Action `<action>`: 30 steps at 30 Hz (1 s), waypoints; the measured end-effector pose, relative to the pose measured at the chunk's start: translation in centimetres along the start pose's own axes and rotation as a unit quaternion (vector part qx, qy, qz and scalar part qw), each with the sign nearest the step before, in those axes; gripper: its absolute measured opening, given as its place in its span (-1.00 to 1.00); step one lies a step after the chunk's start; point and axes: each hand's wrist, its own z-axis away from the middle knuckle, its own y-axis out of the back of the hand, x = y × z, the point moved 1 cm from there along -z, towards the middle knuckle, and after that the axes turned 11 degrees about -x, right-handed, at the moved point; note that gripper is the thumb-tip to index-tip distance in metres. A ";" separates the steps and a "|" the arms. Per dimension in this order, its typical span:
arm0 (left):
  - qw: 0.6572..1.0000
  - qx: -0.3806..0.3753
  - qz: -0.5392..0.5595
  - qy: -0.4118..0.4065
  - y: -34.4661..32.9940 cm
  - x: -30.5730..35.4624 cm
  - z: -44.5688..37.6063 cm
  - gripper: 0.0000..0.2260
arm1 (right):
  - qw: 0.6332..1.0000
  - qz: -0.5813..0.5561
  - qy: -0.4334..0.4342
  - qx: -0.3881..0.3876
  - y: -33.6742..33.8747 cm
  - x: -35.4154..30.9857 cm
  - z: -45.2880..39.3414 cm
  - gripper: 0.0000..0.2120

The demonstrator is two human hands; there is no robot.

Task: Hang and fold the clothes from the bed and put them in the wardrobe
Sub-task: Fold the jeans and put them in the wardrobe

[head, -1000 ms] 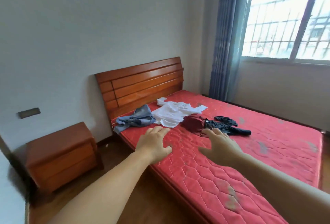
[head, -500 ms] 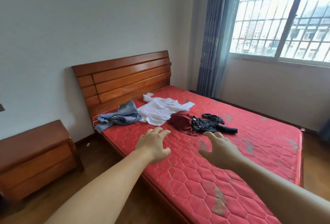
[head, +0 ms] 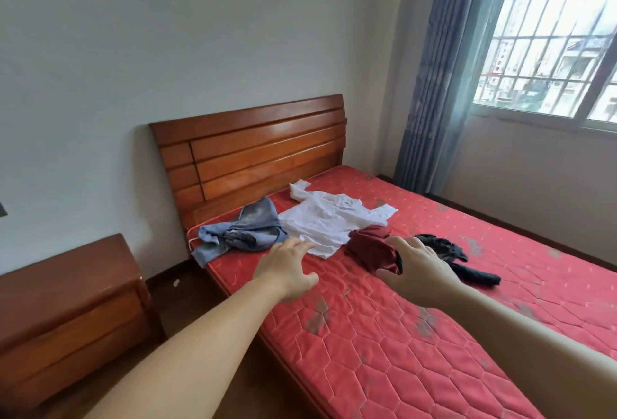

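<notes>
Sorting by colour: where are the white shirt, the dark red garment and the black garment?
white shirt (head: 329,220), head view, middle of its body.
dark red garment (head: 369,248), head view, its crumpled middle.
black garment (head: 444,246), head view, its bunched upper part.

Both hands have reached farther up the bed: the left hand (head: 287,270) now hovers at the white shirt's (head: 329,221) near hem, and the right hand (head: 417,271) overlaps the maroon garment (head: 370,248).
</notes>
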 end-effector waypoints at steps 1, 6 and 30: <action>1.000 0.000 0.000 0.000 0.4 -0.5 -1.4 -0.42 | 1.000 -0.005 0.000 -0.002 0.1 -0.1 -1.5 -0.32; 1.000 -0.004 -0.018 0.001 2.1 -2.5 -9.1 -0.43 | 0.999 -0.039 0.003 -0.006 0.8 0.2 -10.1 -0.37; 0.995 -0.024 0.018 0.092 9.4 -22.4 -40.7 -0.43 | 0.992 -0.083 0.047 -0.086 -1.3 -7.6 -51.6 -0.33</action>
